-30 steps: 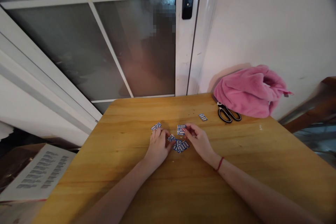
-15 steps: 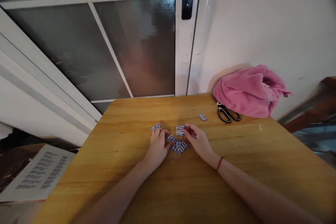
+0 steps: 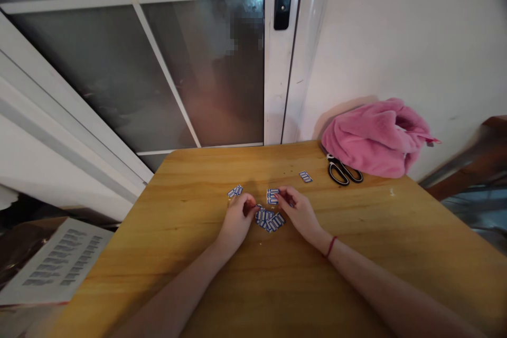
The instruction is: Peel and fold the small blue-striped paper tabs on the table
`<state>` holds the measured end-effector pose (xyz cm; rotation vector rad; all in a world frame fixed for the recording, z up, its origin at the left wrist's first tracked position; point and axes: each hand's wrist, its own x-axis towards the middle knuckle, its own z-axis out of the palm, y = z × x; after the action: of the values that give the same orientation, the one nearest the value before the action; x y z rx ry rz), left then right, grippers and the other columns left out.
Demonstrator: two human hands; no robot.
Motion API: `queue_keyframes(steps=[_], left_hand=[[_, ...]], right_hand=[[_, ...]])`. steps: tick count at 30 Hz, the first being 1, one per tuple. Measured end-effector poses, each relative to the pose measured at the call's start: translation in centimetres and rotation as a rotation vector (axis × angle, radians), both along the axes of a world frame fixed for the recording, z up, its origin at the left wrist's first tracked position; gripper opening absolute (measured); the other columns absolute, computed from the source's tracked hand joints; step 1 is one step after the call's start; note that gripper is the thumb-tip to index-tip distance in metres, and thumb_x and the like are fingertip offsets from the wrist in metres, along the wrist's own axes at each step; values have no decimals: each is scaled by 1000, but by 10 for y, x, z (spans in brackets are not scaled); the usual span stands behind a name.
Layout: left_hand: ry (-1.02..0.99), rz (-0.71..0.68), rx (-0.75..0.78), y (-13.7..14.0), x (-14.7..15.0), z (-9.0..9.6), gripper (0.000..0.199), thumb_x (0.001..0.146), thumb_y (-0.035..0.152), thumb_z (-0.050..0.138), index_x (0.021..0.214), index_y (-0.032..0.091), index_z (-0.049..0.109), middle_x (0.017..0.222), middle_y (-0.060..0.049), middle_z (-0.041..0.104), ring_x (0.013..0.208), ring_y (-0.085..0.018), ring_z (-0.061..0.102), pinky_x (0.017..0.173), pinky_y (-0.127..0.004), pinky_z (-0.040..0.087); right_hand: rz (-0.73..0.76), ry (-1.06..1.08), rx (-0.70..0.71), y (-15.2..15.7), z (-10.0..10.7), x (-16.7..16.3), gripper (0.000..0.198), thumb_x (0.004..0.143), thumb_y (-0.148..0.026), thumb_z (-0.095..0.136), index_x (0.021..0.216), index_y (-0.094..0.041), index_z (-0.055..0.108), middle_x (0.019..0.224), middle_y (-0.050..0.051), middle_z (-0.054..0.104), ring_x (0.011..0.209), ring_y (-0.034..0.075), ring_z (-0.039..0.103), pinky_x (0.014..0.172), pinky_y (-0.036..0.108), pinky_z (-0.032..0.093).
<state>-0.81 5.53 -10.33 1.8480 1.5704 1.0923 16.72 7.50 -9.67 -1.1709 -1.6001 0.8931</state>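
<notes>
A small pile of blue-and-white striped cards [image 3: 270, 220] lies on the wooden table [image 3: 261, 285] between my hands. My left hand [image 3: 236, 217] is at the pile's left edge, its thumb and forefinger curled together on a card there. My right hand [image 3: 298, 210], with a red cord round the wrist, pinches another striped card [image 3: 272, 196] by its right side, just above the pile. Beyond my left fingers lie a few more striped pieces [image 3: 235, 190], partly hidden by that hand. The print on the cards is too small to read.
One striped card [image 3: 305, 176] lies apart toward the back. Black-handled scissors [image 3: 344, 171] rest beside a pink plush cloth [image 3: 378, 137] at the back right. A glazed door [image 3: 206, 63] and wall stand behind the table. At the left is a printed cardboard box [image 3: 59, 259].
My left fingers have drawn in from spread to curled at the pile's edge, and the cards on its left side have shifted. My right hand and its card stay nearly still.
</notes>
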Motion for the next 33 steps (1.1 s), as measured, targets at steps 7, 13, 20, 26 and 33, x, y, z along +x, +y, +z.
queue_keyframes(steps=[7,13,20,26,33], left_hand=[[-208,34,-98,2,1,9,5,72,19,62,72,18,57,69,2,60,67,-13,57,67,-25,45],[-189,28,0,-2,-1,15,8,80,23,53,81,19,61,83,-2,64,78,-15,59,75,-28,45],[-94,-114,141,-7,-1,23,22,87,22,45,90,24,66,87,-3,59,85,-16,55,77,-28,44],[-203,-124,59,-5,3,8,18,80,25,55,97,21,60,84,-2,58,76,-14,56,71,-26,48],[-275,-54,44,-2,3,2,19,77,23,59,95,20,55,77,0,53,71,-12,53,69,-25,47]], right_hand=[[-7,1,-21,0,-1,0,19,80,-34,52,85,-17,58,76,3,61,63,14,54,57,25,44],[-6,-1,5,1,-3,1,21,80,-35,53,87,-17,59,77,4,63,66,15,56,60,26,45],[31,-30,30,0,-2,-1,19,79,-32,53,86,-17,62,81,5,66,71,17,59,65,28,48],[204,-91,81,-3,0,-2,19,82,-30,51,91,-21,65,84,3,66,76,16,59,69,28,48],[248,-75,96,-7,3,-3,19,81,-28,54,94,-23,67,87,4,67,78,16,61,69,28,49]])
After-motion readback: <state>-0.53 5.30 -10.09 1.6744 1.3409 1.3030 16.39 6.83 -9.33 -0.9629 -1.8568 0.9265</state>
